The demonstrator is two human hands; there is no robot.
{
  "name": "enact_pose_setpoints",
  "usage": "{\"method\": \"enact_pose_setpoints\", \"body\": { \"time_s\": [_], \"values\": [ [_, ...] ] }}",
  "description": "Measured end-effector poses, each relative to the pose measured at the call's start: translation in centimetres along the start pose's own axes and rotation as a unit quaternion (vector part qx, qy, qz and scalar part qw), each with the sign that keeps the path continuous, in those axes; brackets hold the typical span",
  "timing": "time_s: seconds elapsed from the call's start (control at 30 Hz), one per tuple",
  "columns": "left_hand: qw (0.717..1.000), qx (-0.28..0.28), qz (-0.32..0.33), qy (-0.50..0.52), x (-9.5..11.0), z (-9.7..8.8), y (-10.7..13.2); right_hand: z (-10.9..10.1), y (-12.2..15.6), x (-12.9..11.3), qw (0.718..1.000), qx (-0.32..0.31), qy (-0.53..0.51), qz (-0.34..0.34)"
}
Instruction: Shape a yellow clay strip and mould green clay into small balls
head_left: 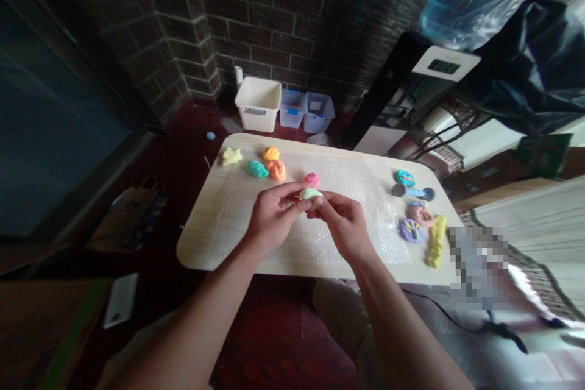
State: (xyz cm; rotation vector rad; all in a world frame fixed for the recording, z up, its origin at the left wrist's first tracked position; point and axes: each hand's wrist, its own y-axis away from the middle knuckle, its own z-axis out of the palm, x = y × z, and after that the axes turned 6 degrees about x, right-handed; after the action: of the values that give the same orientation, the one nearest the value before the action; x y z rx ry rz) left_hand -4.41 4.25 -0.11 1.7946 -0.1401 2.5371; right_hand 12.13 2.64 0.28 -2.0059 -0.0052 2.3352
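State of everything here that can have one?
Left hand: pinching the pale green piece
Right hand: pinching the same piece
Pale green piece: held between the hands
Bubble wrap: spread across the table
Cream bin: upright, open-topped
Clear bins: upright, lids hard to tell
Paper bag: handles up

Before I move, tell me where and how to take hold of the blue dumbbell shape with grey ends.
Probably from above, pinching the blue dumbbell shape across its narrow middle: it lies flat, wider grey ends flank that waist, and a rounded turquoise lump sits just beyond.
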Motion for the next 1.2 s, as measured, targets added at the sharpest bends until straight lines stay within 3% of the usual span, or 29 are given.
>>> {"method": "enact_pose_setpoints", "body": {
  "time_s": [0.27, 0.4, 0.5, 0.63, 0.77, 0.87, 1.07, 1.13, 1.2],
  "values": [
    [0.991, -0.028, -0.055, 0.120, -0.1, 1.7, 0.4, 0.9, 0.1, 0.8, 0.997, 0.045, -0.007, -0.063],
    [0.980, -0.009, -0.077, 0.182, 0.1, 1.8, 0.4, 1.2, 0.5, 0.6, 0.974, 0.044, 0.142, -0.173],
    [0.962, 0.043, -0.129, 0.236, 0.6, 0.9, -0.1, 1.0, 0.6, 0.2, 0.947, 0.058, 0.221, -0.228],
    [0.924, 0.136, -0.185, 0.304, 1.6, -0.6, -0.9, 0.1, 0.2, 0.5, 0.959, 0.147, 0.160, -0.181],
    [0.917, 0.191, -0.202, 0.287, 2.9, -1.0, -1.0, -0.8, -0.5, 1.2, 0.966, 0.203, 0.100, -0.125],
    [0.920, 0.220, -0.212, 0.247, 3.5, -0.5, -0.7, -1.0, -0.9, 1.6, 0.964, 0.190, 0.153, -0.102],
    [0.931, 0.202, -0.208, 0.220, 3.5, 0.0, -0.8, -0.4, -1.1, 2.7, 0.953, 0.099, 0.273, -0.091],
    [0.939, 0.205, -0.193, 0.199, 3.0, -0.3, -1.1, 0.0, -1.2, 3.2, 0.936, 0.059, 0.325, -0.122],
    [0.951, 0.219, -0.167, 0.139, 2.2, -0.7, -1.4, 0.6, -1.4, 3.9, 0.893, 0.026, 0.420, -0.159]
  ]
}}
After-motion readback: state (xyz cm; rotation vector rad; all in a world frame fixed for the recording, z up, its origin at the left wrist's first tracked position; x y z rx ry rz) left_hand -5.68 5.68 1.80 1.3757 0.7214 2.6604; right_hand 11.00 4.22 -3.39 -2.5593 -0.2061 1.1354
